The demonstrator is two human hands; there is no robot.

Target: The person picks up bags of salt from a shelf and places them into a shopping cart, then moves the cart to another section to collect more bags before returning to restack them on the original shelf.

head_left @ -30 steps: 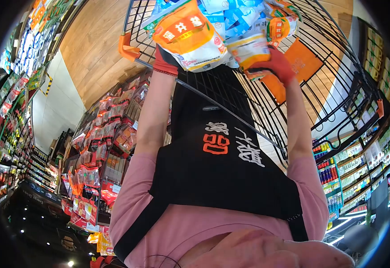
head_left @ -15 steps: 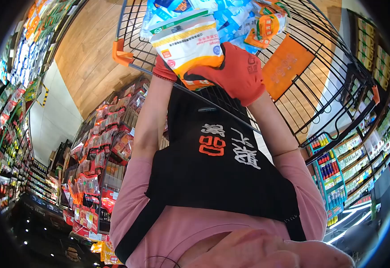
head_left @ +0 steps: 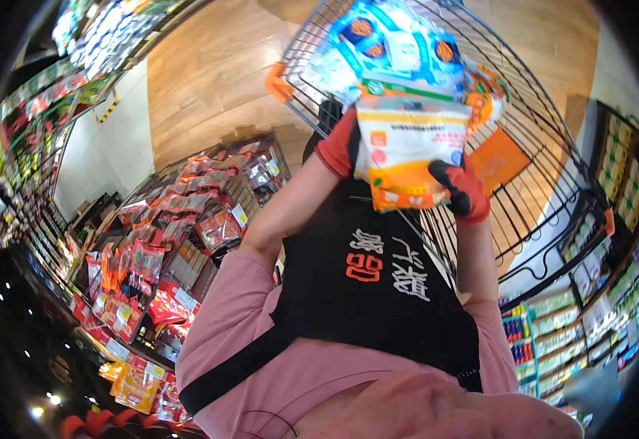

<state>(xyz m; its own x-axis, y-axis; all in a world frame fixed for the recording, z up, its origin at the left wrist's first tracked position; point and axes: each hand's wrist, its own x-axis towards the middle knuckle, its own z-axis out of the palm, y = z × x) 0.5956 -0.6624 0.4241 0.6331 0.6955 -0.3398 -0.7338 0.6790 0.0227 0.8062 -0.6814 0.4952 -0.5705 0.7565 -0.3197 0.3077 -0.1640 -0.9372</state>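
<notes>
A white and orange packet with a green top edge (head_left: 413,150) is held between my hands, above the near side of the cart. My left hand (head_left: 340,145), in a red and black glove, grips its left side, with the fingers mostly hidden behind it. At the lower right corner, my right hand (head_left: 463,192), gloved alike, pinches the packet with dark fingertips on its front. Just beyond lie blue and white packets (head_left: 389,47) in the cart, with orange packets (head_left: 486,95) to their right.
The wire shopping cart (head_left: 546,95) has an orange corner piece (head_left: 279,82) and an orange panel (head_left: 496,162). A rack of red packages (head_left: 151,249) stands on the left. Stocked shelves (head_left: 575,314) line the right. Wooden floor (head_left: 217,80) shows beyond the rack.
The packet has come nearer my body and turned more upright in view. My right hand has shifted from across its lower front to its lower right corner. The view has swung, moving the cart rightward.
</notes>
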